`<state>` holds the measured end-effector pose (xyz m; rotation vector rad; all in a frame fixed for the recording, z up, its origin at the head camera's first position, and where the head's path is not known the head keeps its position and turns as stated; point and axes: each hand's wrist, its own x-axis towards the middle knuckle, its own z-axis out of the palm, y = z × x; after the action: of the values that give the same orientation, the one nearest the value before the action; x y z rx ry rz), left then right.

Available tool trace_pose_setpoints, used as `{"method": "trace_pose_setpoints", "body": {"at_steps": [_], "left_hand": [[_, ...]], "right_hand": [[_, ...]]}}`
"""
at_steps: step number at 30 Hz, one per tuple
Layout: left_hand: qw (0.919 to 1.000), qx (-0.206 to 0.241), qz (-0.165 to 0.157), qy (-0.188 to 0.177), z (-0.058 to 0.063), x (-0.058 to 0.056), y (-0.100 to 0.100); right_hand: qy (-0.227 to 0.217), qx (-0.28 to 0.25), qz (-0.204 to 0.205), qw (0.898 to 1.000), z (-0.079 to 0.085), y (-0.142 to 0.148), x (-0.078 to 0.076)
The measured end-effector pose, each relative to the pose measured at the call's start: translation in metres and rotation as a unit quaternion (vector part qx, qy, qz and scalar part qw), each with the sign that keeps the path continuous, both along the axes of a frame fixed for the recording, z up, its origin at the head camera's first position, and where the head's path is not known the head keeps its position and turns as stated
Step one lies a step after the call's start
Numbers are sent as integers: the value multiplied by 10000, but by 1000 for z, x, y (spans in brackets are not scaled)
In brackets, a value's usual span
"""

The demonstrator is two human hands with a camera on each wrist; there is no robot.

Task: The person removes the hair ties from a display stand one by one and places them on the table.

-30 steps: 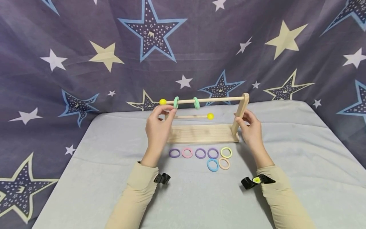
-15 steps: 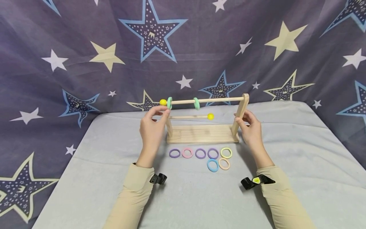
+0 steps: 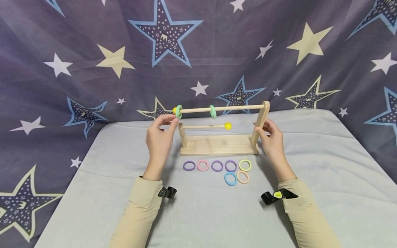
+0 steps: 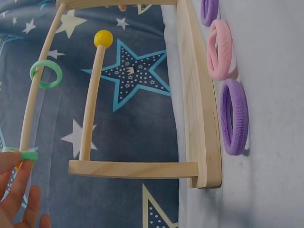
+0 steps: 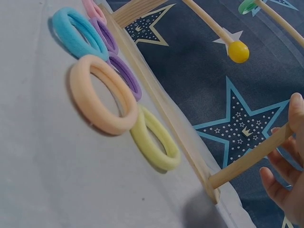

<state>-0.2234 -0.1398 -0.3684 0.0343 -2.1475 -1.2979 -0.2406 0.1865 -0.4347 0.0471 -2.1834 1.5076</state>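
Observation:
A wooden rack [image 3: 220, 145] with two rods stands on the cloth-covered table. My left hand [image 3: 159, 141] pinches a green hair tie [image 3: 179, 112] at the left end of the upper rod [image 3: 237, 108], right beside its yellow ball tip [image 3: 174, 110]. In the left wrist view the thumb and fingers hold this green hair tie [image 4: 29, 156] around the rod. A second green hair tie [image 3: 213, 112] hangs farther along the same rod. My right hand [image 3: 273, 142] grips the tall right post [image 3: 263, 117] between thumb and fingers. The lower rod [image 3: 204, 126] carries no hair tie.
In front of the base lie loose hair ties: purple ones, a pink one [image 3: 203, 165], a yellow one [image 3: 245, 160], a blue one [image 3: 230, 184] and a peach one [image 5: 81, 95]. Star-printed fabric [image 3: 198, 44] hangs behind the table.
My left hand has slid the green hair tie leftward along the upper rod, up to the yellow ball. The right hand and the other hair ties have stayed put.

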Motion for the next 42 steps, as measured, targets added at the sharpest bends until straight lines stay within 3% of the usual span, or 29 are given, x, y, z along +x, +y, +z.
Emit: {"method": "trace_pose_setpoints", "body": {"at_steps": [13, 25, 32, 42], "left_hand": [[9999, -57, 96, -36, -5, -3, -5], [9998, 173, -15, 75, -7, 3, -7], [9978, 244, -536, 289, -6, 6, -11], [9899, -101, -1327, 488, -5, 12, -10]], "right_hand": [[16, -15, 23, 10000, -1, 1, -1], [30, -27, 33, 10000, -1, 0, 0], [-10, 6, 41, 10000, 0, 0, 0], [-10, 33, 39, 10000, 1, 1, 0]]}}
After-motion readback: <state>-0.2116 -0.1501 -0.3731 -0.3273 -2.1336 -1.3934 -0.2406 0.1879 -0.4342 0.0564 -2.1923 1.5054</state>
